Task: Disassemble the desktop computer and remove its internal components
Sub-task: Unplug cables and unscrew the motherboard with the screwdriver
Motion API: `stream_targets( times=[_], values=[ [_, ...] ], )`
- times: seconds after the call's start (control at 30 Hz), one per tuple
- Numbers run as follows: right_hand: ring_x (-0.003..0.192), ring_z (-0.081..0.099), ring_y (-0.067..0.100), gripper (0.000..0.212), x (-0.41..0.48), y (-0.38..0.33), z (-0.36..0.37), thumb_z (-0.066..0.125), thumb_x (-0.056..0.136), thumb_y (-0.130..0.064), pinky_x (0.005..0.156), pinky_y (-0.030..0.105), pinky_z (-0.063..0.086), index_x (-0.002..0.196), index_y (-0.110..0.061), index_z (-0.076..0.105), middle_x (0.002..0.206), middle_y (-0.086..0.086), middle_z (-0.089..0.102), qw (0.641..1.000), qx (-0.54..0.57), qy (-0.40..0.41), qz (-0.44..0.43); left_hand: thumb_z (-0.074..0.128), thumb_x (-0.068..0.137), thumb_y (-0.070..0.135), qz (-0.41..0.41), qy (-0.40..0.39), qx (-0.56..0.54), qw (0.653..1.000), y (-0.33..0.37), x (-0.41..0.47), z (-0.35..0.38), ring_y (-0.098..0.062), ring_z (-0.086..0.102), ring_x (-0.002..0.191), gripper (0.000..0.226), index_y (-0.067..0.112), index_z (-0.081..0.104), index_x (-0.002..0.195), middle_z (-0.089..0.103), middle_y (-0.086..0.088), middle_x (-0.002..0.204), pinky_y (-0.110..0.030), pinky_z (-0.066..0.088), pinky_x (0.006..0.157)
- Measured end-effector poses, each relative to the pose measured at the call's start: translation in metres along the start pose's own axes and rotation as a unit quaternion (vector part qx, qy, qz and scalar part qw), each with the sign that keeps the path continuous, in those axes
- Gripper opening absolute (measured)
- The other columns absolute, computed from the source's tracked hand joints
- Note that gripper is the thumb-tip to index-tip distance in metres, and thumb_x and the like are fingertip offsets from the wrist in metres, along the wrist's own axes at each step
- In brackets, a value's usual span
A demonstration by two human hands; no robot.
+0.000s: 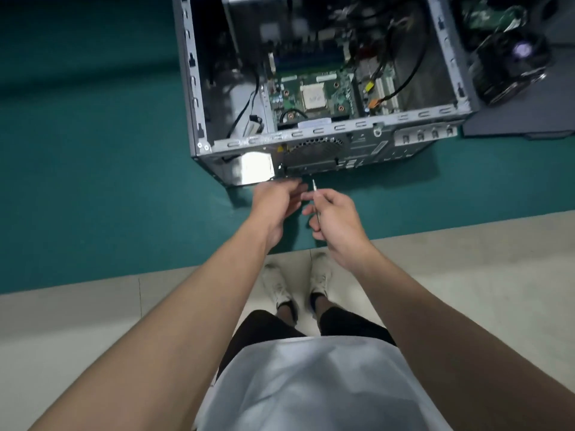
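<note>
Head view: fingers (pixel 308 197) of the right hand (pixel 337 223) pinch a screwdriver (pixel 314 185) aimed at the rear of the computer case (pixel 311 132); left hand (pixel 275 199) (grip unclear) reaches nearer.

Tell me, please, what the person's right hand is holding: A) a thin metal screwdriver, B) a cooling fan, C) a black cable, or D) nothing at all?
A: the right hand grips a thin screwdriver, its tip pointing toward the rear of the computer case.
</note>
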State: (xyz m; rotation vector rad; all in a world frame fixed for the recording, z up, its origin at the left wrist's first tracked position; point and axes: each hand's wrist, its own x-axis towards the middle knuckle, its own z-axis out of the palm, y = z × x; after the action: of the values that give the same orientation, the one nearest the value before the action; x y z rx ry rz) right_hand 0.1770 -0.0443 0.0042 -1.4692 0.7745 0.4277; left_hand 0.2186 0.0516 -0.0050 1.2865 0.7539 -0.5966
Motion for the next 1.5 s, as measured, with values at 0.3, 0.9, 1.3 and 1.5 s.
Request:
stream_targets(
  times=[0.3, 0.9, 1.3, 1.5],
  values=[
    [0.046, 0.031, 0.012, 0.026, 0.018, 0.008, 0.007, 0.034, 0.101, -0.005, 0.04, 0.023, 0.017, 0.087, -0.007, 0.055, 0.066, 0.007, 0.052, 0.993, 0.1, -0.057, 0.018, 0.055, 0.094, 0.003, -0.011, 0.003, -0.103, 0.995, -0.005, 0.016, 0.009, -0.026, 0.066, 0.075, 0.012, -0.003, 0.065, 0.094, 0.072, -0.019, 0.094, -0.028, 0.042, 0.053],
    [0.043, 0.023, 0.011, 0.026, 0.036, 0.015, 0.009, 0.035, 0.103, -0.008, 0.043, 0.023, 0.009, 0.079, -0.008, 0.047, 0.062, 0.006, 0.044, 0.967, 0.231, -0.099, 0.031, 0.062, 0.088, 0.001, 0.022, -0.066, -0.124, 0.99, -0.019, 0.032, 0.003, -0.015, 0.033, 0.049, 0.008, -0.003, 0.066, 0.093, 0.073, -0.016, 0.094, -0.026, 0.043, 0.05],
    [0.041, 0.023, 0.008, 0.024, 0.04, 0.013, 0.009, 0.034, 0.103, -0.009, 0.042, 0.023, 0.009, 0.085, -0.008, 0.05, 0.061, 0.005, 0.044, 0.965, 0.238, -0.108, 0.034, 0.064, 0.088, 0.005, 0.022, -0.065, -0.097, 0.993, -0.021, 0.035, 0.001, -0.017, 0.037, 0.052, 0.029, -0.011, 0.063, 0.112, 0.07, -0.008, 0.074, -0.024, 0.042, 0.045],
    [0.04, 0.023, 0.007, 0.025, 0.041, 0.011, 0.006, 0.035, 0.103, -0.008, 0.038, 0.021, 0.011, 0.08, -0.007, 0.046, 0.062, 0.005, 0.043, 0.966, 0.231, -0.112, 0.037, 0.066, 0.086, 0.003, 0.027, -0.064, -0.114, 0.991, -0.021, 0.037, 0.001, -0.011, 0.043, 0.046, 0.017, -0.006, 0.066, 0.101, 0.073, -0.013, 0.09, -0.022, 0.045, 0.05]
  ],
)
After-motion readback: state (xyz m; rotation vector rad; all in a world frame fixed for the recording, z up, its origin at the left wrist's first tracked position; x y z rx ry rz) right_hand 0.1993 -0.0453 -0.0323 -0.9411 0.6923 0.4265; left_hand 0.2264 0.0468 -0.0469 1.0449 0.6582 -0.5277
